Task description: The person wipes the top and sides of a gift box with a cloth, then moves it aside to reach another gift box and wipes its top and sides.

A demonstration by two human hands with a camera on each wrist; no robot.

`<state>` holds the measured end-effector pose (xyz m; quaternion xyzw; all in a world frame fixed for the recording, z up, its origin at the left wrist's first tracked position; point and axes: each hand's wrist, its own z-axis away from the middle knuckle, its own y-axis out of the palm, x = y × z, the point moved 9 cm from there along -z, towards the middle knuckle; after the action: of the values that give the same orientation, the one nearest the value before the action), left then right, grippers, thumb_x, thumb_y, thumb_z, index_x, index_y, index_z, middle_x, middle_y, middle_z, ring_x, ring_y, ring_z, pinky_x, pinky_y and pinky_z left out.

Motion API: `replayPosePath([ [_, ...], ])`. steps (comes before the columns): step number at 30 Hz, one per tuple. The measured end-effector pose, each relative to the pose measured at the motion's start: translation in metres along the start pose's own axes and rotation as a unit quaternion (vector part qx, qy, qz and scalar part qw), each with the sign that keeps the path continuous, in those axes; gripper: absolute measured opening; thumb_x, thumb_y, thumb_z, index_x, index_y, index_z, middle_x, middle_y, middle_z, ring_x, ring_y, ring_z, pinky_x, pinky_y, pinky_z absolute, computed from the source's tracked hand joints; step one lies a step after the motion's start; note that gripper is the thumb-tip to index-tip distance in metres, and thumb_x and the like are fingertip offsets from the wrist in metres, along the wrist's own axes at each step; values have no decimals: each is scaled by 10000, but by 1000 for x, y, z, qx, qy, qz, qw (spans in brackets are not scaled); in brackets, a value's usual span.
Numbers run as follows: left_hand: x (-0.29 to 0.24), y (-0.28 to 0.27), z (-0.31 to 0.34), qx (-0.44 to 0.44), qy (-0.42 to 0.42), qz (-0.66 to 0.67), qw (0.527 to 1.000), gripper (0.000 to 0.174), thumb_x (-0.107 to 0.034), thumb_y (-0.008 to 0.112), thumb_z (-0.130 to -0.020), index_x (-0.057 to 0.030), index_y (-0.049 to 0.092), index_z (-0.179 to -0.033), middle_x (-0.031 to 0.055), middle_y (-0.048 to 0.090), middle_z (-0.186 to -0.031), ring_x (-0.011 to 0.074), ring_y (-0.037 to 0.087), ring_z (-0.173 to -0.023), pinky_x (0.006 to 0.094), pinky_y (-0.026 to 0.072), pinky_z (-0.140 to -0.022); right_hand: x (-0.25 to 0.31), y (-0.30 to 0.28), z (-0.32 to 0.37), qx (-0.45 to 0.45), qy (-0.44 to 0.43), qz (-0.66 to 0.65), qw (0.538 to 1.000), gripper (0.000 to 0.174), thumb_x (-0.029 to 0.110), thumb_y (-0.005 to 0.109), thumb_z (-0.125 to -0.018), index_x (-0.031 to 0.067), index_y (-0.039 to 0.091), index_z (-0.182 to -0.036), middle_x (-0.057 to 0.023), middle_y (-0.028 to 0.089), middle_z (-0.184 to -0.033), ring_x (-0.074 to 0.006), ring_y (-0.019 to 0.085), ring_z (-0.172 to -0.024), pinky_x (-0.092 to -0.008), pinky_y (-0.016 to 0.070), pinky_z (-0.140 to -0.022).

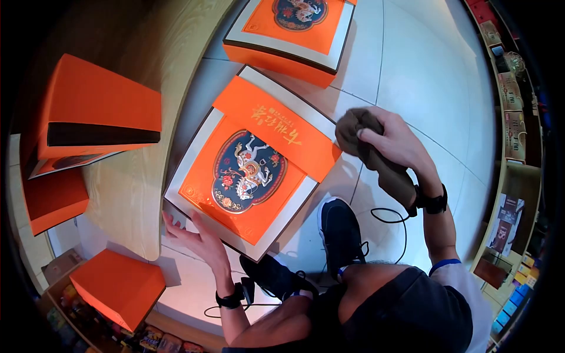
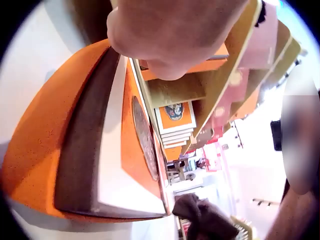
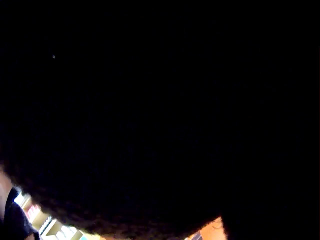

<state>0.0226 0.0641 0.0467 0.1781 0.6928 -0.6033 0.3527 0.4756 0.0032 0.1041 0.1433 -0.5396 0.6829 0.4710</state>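
My right hand (image 1: pixel 397 141) grips a bunched brown cloth (image 1: pixel 376 162) beside the right corner of a large gift box (image 1: pixel 262 176). The cloth hangs back toward the wrist and covers nearly all of the right wrist view. The box is orange and white, its lid bearing a dark medallion with a horse and an orange band with gold characters. At its near left corner my left hand (image 1: pixel 200 238) lies with fingers extended along the edge. In the left wrist view the left hand (image 2: pixel 175 35) appears above the box's orange side (image 2: pixel 55 120) and brown trim.
A similar box (image 1: pixel 288 56) sits on the tiled floor beyond. To the left, a wooden table (image 1: pixel 170 76) bears an upright orange box (image 1: pixel 106 97); another orange box (image 1: pixel 118 288) is nearer. Stocked shelves (image 1: pixel 506 176) line the right. My shoes (image 1: pixel 340 232) are close to the box.
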Motion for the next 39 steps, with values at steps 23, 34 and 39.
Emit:
replayPosePath([
  [23,-62,75,-3,126,278,-264,915,773,-555,514,-1049,-123,318,-1661,149,244,-1736,367,150,-1619,623,1,-1273,138,158,-120,-15,-410,290,865,703,178,646,-979,91,348,-1610,-256,427,-1594,-446,346,-1525,-663,327,-1210],
  [34,-54,74,-8,265,256,-224,902,1220,-657,788,-804,-157,134,-1705,133,25,-1778,370,-42,-1633,713,-90,-1210,127,163,-119,-7,-419,280,864,633,142,532,-981,85,399,-1597,-279,394,-1622,-458,310,-1545,-671,244,-1231],
  [39,-50,76,-8,268,244,-234,902,1281,-707,787,-757,-167,118,-1707,121,20,-1781,362,-46,-1634,752,-109,-1180,125,161,-116,-11,-426,278,861,620,102,518,-975,89,420,-1587,-254,392,-1634,-459,312,-1544,-675,255,-1225],
])
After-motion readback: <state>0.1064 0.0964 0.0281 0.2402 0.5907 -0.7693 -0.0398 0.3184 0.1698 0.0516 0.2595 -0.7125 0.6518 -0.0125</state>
